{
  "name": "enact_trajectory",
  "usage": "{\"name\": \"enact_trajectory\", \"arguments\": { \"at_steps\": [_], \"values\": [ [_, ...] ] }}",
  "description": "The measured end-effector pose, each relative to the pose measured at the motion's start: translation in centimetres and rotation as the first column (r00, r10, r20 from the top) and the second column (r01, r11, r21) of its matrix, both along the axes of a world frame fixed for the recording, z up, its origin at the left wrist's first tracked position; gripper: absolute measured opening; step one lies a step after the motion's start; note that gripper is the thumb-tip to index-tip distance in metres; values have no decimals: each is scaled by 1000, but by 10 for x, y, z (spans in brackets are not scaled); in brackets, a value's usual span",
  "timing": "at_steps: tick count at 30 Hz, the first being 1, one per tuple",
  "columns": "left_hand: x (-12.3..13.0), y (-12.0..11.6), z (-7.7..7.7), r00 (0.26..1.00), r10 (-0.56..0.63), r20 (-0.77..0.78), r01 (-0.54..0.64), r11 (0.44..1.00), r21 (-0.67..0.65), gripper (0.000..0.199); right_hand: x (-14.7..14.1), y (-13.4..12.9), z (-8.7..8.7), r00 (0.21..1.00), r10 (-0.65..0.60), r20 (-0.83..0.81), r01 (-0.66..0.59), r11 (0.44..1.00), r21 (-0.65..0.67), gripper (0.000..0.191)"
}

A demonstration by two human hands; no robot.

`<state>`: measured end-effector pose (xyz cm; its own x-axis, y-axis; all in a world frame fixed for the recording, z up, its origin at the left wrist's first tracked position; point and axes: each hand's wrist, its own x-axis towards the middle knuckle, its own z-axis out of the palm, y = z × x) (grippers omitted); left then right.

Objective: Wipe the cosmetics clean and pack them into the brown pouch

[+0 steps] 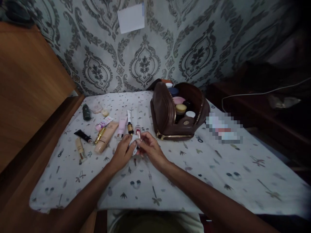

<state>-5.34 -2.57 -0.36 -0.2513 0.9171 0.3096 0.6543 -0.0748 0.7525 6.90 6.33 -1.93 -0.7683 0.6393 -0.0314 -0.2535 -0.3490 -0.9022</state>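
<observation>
My left hand [124,150] is closed on a crumpled white cloth or tissue [133,145]. Beside it, my right hand [152,148] has its fingers curled and its thumb against the cloth; whatever it grips is mostly hidden. A small clear tube with a red part [138,131] shows just beyond my fingertips, and I cannot tell if it is held or lying down. Close to my left fingers are a black-and-gold bottle [130,127], a white tube [129,115] and a lilac tube [121,125]. Further left lies a large beige tube [106,137].
A brown cosmetic bag [164,110] stands unzipped at the back, with several jars inside. At the left lie a gold tube [100,135], a black tube [83,135], a cream tube [80,149] and a dark green bottle [86,112]. A blurred-out packet [223,127] is right of the bag.
</observation>
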Motion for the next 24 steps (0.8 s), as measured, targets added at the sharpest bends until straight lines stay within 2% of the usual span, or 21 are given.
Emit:
{"name": "enact_trajectory", "arguments": {
  "at_steps": [4,8,10,12,15,18,24],
  "values": [
    [1,-2,-1,998,60,14,-61,998,26,21,-1,5,-2,1000,8,7,-8,1000,-27,40],
    [2,-4,-1,975,119,188,-136,988,78,32,-2,8,-4,1000,-1,11,2,999,-33,45],
    [0,-5,0,961,155,228,-183,977,107,25,-1,7,-3,999,23,24,-22,999,-24,46],
    [-3,-4,3,957,201,207,-231,965,127,14,0,5,0,997,68,40,-67,998,-19,46],
    [-6,-4,6,953,237,187,-266,953,146,10,2,2,2,992,121,40,-120,992,-27,48],
    [-7,-4,9,955,200,217,-231,965,127,13,1,1,2,992,122,21,-121,991,-50,47],
    [-2,-6,7,971,14,240,-32,997,73,15,-1,5,1,1000,20,-4,-21,997,-70,44]
  ]
}}
